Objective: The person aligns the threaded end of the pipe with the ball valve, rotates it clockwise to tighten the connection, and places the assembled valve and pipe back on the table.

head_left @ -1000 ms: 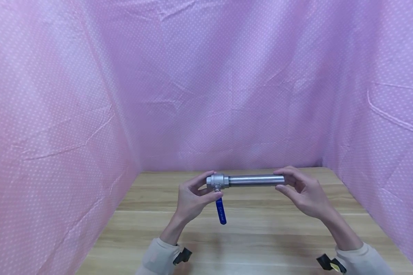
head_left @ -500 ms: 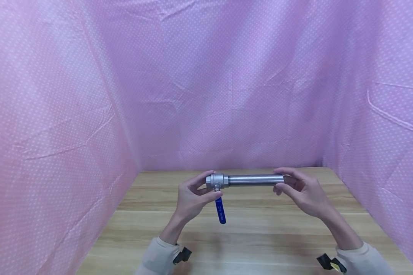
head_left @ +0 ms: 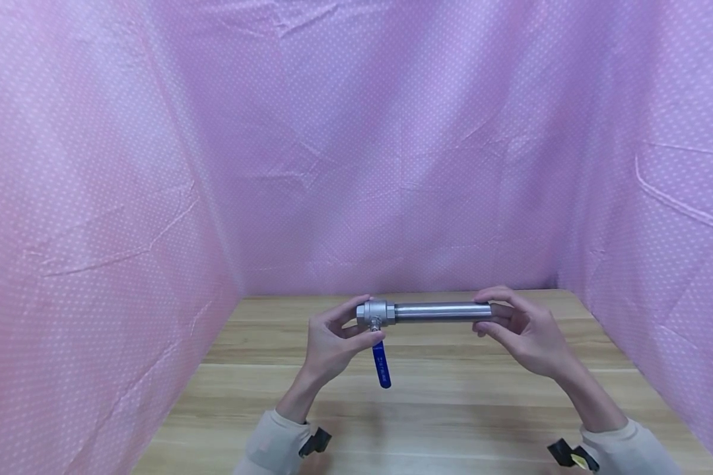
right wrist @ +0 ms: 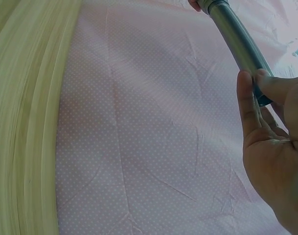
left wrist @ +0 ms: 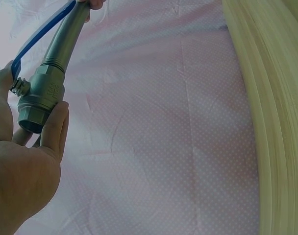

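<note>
A silver ball valve (head_left: 375,313) with a blue lever handle (head_left: 381,366) is held level above the table by my left hand (head_left: 333,346). Its thumb lies by the base of the lever, and the fingers reach round the valve's left end. Joined to the valve's right side is a straight steel pipe (head_left: 440,311), with threads showing at the joint in the left wrist view. My right hand (head_left: 531,336) grips the pipe's free end between thumb and fingers. In the right wrist view the pipe's end (right wrist: 263,98) sits between the thumb and the fingers.
A wood-grain table (head_left: 428,409) lies under both hands. Pink dotted cloth (head_left: 392,145) hangs behind it and along both sides. Black straps (head_left: 316,442) show at the cuffs of the light sleeves.
The fingers of my right hand have shifted round the pipe's end, and a fingertip now shows below the pipe beside the thumb. My left hand and the valve stay almost in place.
</note>
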`<state>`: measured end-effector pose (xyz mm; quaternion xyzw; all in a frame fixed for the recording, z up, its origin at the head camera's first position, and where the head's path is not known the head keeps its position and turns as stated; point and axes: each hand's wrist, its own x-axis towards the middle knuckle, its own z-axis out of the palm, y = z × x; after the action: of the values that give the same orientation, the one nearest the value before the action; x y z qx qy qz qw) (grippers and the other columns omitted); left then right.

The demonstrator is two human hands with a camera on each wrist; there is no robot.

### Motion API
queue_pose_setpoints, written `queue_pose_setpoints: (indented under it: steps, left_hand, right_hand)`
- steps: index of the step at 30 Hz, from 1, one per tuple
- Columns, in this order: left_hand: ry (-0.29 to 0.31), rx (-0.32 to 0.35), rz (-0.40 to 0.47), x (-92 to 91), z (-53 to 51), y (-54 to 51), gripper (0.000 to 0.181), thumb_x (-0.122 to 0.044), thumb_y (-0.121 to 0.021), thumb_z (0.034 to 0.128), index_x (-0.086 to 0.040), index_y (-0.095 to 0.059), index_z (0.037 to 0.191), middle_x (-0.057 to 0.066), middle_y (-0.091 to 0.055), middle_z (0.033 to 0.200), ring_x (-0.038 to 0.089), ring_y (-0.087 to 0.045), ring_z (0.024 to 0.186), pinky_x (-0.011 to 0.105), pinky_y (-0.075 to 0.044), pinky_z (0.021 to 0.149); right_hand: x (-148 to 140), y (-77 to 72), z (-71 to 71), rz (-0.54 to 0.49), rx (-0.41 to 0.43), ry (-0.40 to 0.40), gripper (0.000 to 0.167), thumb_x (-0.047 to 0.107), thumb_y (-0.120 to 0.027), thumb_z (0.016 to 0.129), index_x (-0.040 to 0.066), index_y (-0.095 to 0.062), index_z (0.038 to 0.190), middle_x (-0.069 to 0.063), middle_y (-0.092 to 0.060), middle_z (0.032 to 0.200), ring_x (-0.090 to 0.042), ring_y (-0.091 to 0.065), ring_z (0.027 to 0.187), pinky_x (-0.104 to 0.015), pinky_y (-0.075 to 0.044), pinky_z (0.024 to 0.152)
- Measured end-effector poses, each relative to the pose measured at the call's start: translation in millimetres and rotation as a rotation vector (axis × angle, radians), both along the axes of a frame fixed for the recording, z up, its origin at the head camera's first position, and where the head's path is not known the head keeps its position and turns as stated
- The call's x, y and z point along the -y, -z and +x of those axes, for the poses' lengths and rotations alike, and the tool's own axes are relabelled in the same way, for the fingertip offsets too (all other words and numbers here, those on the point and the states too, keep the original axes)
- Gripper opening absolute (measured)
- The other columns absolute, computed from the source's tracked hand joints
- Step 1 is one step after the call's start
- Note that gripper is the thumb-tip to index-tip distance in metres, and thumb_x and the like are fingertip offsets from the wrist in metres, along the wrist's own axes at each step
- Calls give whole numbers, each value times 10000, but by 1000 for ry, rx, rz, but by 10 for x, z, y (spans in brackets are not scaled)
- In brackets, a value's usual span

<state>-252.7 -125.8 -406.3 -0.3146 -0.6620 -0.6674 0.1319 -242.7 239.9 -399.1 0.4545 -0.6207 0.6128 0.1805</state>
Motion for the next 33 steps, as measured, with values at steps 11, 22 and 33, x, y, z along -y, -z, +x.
queue_pose_setpoints:
  steps: [11,22,33]
  left_hand:
    - [18,27,0,36,33,-14,642,89,-907,855,64,-693,1460,356,-705,1440,98,-787,1245,407,-717,1019]
    - [45,32,30,61,67,-41,650,131,-892,841,87,-685,1456,374,-689,1458,110,-787,1252,420,-718,1013]
    - [51,36,28,65,70,-56,654,128,-893,845,90,-679,1462,387,-673,1478,118,-794,1240,419,-725,988]
  right_hand:
    - [6,-44,135,147,34,274,479,-328,-714,873,-151,-678,1317,3,-819,1028,-44,-812,905,-196,-720,749]
    - [60,-66,173,95,21,199,534,-372,-694,847,-212,-629,1352,-13,-799,1175,-37,-810,1010,-191,-726,815]
    - [88,-56,109,-13,-68,63,585,-474,-632,751,-254,-620,1292,-190,-709,1343,-119,-788,1152,-207,-716,929]
